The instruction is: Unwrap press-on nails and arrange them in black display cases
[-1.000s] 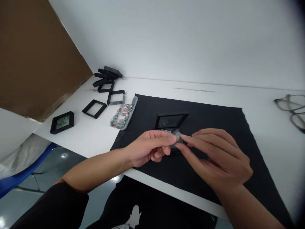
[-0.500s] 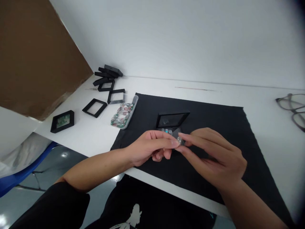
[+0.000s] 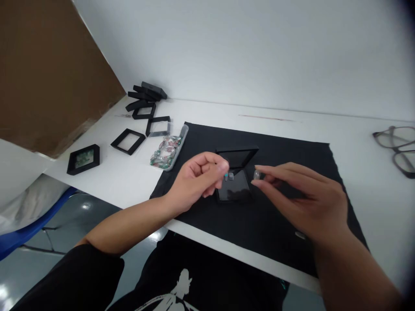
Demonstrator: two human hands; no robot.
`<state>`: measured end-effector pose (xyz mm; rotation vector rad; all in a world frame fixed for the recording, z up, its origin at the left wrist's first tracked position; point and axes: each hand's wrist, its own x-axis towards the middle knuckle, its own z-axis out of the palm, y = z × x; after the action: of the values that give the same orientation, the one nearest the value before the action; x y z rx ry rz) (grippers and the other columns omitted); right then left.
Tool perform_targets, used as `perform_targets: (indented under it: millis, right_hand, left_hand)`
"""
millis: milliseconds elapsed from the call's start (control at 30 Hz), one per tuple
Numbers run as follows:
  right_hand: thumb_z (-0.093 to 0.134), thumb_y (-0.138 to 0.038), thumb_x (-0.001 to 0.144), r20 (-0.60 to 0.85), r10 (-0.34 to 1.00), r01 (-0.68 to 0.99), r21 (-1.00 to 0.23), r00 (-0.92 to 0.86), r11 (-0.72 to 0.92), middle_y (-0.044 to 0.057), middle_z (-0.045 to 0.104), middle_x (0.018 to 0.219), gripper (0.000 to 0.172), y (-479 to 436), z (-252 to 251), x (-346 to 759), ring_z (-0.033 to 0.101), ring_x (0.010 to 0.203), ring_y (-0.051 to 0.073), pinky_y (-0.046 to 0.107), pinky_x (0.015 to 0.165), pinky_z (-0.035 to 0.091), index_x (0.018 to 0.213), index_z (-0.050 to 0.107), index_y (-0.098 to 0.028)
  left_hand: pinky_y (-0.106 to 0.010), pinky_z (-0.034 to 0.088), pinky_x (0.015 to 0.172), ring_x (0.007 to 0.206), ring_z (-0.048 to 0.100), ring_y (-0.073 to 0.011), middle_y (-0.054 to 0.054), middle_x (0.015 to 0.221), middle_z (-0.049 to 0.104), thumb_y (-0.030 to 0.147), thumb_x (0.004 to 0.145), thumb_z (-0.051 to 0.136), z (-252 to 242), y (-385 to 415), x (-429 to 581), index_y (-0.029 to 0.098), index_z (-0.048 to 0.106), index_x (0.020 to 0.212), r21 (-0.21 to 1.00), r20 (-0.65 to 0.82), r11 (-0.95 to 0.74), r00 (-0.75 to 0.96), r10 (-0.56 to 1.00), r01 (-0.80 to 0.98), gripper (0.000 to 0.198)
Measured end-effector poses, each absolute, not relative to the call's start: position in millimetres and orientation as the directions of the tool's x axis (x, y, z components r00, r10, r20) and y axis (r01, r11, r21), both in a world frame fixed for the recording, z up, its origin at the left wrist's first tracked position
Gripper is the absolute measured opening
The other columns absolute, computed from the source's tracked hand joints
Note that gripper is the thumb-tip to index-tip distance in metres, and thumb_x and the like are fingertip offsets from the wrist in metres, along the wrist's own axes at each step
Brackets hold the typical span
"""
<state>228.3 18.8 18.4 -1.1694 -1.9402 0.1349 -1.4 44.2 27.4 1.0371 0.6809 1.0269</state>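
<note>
My right hand [image 3: 301,194] pinches a small, clear, rounded piece [image 3: 257,174] between thumb and forefinger, above the black cloth. My left hand [image 3: 202,177] is closed, thumb pressed against forefinger; anything between those fingertips is too small or hidden to tell. Between and below the hands lies a hinged black display frame [image 3: 235,190], opened, its lid [image 3: 238,156] tilted up at the back. Small decorated pieces [image 3: 231,176], one of them turquoise, sit in it near my left fingertips, partly covered by that hand.
Left of the black cloth [image 3: 282,151] stands a clear plastic tray [image 3: 175,157] of small green and pink wrapped items. Several black frames [image 3: 128,141] lie and stack farther left, one with green contents [image 3: 83,160]. Eyeglasses [image 3: 397,144] rest at the right. A small pale object [image 3: 300,235] lies by my right wrist.
My hands have come apart: the right moved right with the clear piece, the left moved slightly left and up. More of the opened frame's base now shows.
</note>
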Motion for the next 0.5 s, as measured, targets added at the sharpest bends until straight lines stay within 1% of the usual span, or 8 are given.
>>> perform_targets:
  millis: [33, 100, 167, 233, 333, 433, 500]
  right_hand:
    - [0.072, -0.03, 0.093, 0.54, 0.807, 0.703, -0.478, -0.239, 0.528, 0.0, 0.071, 0.082, 0.021, 21.9, 15.9, 233.5, 0.066, 0.068, 0.016, 0.031, 0.061, 0.055, 0.114, 0.076, -0.032]
    - [0.069, -0.037, 0.094, 0.408, 0.867, 0.759, -0.455, -0.287, 0.466, 0.0, 0.069, 0.078, 0.02, 28.5, 9.3, 241.1, 0.063, 0.063, 0.015, 0.03, 0.057, 0.051, 0.109, 0.078, -0.028]
    - [0.066, -0.04, 0.094, 0.301, 0.899, 0.804, -0.417, -0.317, 0.423, -0.001, 0.067, 0.072, 0.022, 34.4, 2.7, 243.9, 0.06, 0.057, 0.014, 0.028, 0.054, 0.047, 0.105, 0.08, -0.027]
    - [0.066, -0.041, 0.093, 0.232, 0.915, 0.832, -0.388, -0.329, 0.397, -0.002, 0.066, 0.067, 0.023, 38.6, -2.0, 242.8, 0.058, 0.054, 0.013, 0.027, 0.051, 0.044, 0.104, 0.081, -0.027]
    - [0.068, -0.04, 0.091, 0.195, 0.931, 0.848, -0.385, -0.31, 0.363, -0.002, 0.066, 0.062, 0.024, 41.7, -5.4, 238.1, 0.057, 0.05, 0.013, 0.025, 0.046, 0.039, 0.105, 0.083, -0.028]
    - [0.07, -0.04, 0.089, 0.179, 0.945, 0.844, -0.426, -0.274, 0.325, -0.003, 0.066, 0.06, 0.027, 42.6, -7.1, 234.0, 0.056, 0.047, 0.012, 0.024, 0.044, 0.038, 0.11, 0.082, -0.029]
    - [0.069, -0.041, 0.09, 0.158, 0.956, 0.838, -0.461, -0.247, 0.293, -0.003, 0.066, 0.06, 0.029, 43.2, -8.6, 231.3, 0.055, 0.047, 0.012, 0.024, 0.044, 0.039, 0.114, 0.082, -0.029]
  left_hand:
    - [-0.014, 0.032, 0.041, 0.041, 0.041, -0.0028, 0.009, 0.054, 0.055, 0.05, 0.089, 0.075, 28.3, 45.0, -3.0, 0.019, 0.062, 0.088, 0.918, 0.059, 0.087, 0.349, 0.935, -0.387, 0.034]
    - [-0.015, 0.034, 0.043, 0.042, 0.041, -0.0035, 0.009, 0.052, 0.052, 0.051, 0.093, 0.07, 30.2, 46.3, -5.9, 0.019, 0.061, 0.085, 0.909, 0.13, 0.002, 0.287, 0.949, -0.417, 0.034]
    - [-0.016, 0.035, 0.045, 0.043, 0.042, -0.0045, 0.008, 0.051, 0.05, 0.053, 0.095, 0.065, 31.9, 46.4, -7.8, 0.02, 0.061, 0.084, 0.909, 0.159, -0.041, 0.255, 0.954, -0.416, 0.036]
    - [-0.018, 0.035, 0.045, 0.043, 0.042, -0.0054, 0.007, 0.051, 0.05, 0.056, 0.097, 0.062, 32.7, 45.5, -8.7, 0.02, 0.061, 0.083, 0.914, 0.169, -0.055, 0.253, 0.953, -0.401, 0.039]
    - [-0.02, 0.035, 0.045, 0.044, 0.044, -0.0066, 0.006, 0.051, 0.05, 0.06, 0.098, 0.057, 32.3, 43.6, -8.8, 0.02, 0.062, 0.082, 0.924, 0.176, -0.065, 0.267, 0.948, -0.378, 0.043]
    - [-0.021, 0.035, 0.047, 0.045, 0.045, -0.007, 0.005, 0.051, 0.052, 0.06, 0.099, 0.055, 31.0, 42.4, -8.8, 0.02, 0.063, 0.082, 0.924, 0.198, -0.085, 0.277, 0.94, -0.372, 0.044]
    - [-0.021, 0.036, 0.047, 0.046, 0.047, -0.007, 0.005, 0.052, 0.054, 0.056, 0.101, 0.054, 30.3, 42.0, -9.0, 0.02, 0.064, 0.082, 0.917, 0.222, -0.102, 0.284, 0.933, -0.385, 0.043]
